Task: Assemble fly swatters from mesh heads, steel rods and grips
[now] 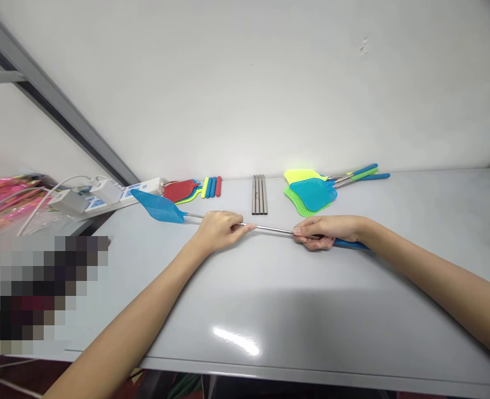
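1. Head view, item held: a blue swatter (pixel 274 229) is held above the grey table (pixel 245 277), roughly crosswise, between both hands. Its mesh head (pixel 158 208) is pointed to the left; its blue handle (pixel 352 244) is extended to the right.
2. Left hand: the metal rod (pixel 195 215) is gripped by the left hand (pixel 218 230) near the mesh head, with the fingers curled over it and the thumb laid along it.
3. Right hand: the rod is pinched by the right hand (pixel 317 231) between thumb and fingers, close to the handle. The handle is partly hidden by the palm and wrist.
4. Centre rear: a row of metal tubes (pixel 259 195) is laid side by side, apart from both hands.
5. Right rear: yellow, green and blue swatters (pixel 313 194) with handles fitted are piled overlapping.
6. Left rear: red, blue and yellow swatter heads (pixel 181 190) are stacked beside short coloured grips (pixel 212 187). A white power strip (pixel 145 187) with plugs is placed next to them; pink wrapped goods (pixel 10 199) are seen, blurred, farther left.
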`<state>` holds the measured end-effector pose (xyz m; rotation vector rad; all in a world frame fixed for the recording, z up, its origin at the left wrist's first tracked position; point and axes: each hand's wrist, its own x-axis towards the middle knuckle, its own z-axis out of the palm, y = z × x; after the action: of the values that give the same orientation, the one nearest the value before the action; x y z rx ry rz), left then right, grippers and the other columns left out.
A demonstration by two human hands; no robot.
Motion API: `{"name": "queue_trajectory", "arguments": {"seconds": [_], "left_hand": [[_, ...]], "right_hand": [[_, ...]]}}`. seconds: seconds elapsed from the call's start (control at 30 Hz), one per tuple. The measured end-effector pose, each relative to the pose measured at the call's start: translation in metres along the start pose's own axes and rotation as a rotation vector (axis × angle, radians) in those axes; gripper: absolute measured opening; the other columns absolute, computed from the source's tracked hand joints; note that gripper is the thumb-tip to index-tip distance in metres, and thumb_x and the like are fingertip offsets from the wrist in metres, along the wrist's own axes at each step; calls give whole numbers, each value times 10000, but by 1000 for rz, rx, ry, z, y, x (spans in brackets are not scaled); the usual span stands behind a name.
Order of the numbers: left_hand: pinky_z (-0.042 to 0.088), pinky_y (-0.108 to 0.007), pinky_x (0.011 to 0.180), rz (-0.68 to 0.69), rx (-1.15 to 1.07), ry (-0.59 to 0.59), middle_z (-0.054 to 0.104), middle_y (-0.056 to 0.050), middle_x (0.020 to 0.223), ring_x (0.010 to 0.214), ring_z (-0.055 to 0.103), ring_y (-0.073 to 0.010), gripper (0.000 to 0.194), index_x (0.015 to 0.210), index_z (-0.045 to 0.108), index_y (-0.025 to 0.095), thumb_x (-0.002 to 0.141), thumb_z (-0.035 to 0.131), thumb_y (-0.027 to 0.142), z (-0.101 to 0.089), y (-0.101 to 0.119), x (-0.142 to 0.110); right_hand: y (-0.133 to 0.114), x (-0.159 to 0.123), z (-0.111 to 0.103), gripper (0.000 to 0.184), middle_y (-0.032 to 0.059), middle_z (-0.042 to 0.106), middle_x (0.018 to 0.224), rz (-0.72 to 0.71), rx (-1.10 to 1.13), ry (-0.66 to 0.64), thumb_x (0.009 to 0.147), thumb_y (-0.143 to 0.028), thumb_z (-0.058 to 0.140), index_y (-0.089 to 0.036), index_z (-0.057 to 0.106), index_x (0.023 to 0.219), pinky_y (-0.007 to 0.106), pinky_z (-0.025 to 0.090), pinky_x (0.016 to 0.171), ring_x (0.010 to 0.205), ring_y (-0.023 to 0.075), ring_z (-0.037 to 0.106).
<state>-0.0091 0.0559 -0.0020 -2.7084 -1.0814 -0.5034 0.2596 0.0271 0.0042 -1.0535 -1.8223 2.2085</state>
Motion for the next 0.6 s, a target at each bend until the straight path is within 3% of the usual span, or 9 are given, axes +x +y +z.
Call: {"name": "queue_trajectory", "arguments": {"seconds": [0.6], "left_hand": [[198,-241,451,-82,-57,-105,580,3,549,495,496,-129,427,569,503,186,859,340,453,-8,18,1]], "right_hand": [[6,3,-4,273,-61,382,496,-1,52,-1,852,-353,443,-157,418,663,133,148,293,349,22,215]]}}
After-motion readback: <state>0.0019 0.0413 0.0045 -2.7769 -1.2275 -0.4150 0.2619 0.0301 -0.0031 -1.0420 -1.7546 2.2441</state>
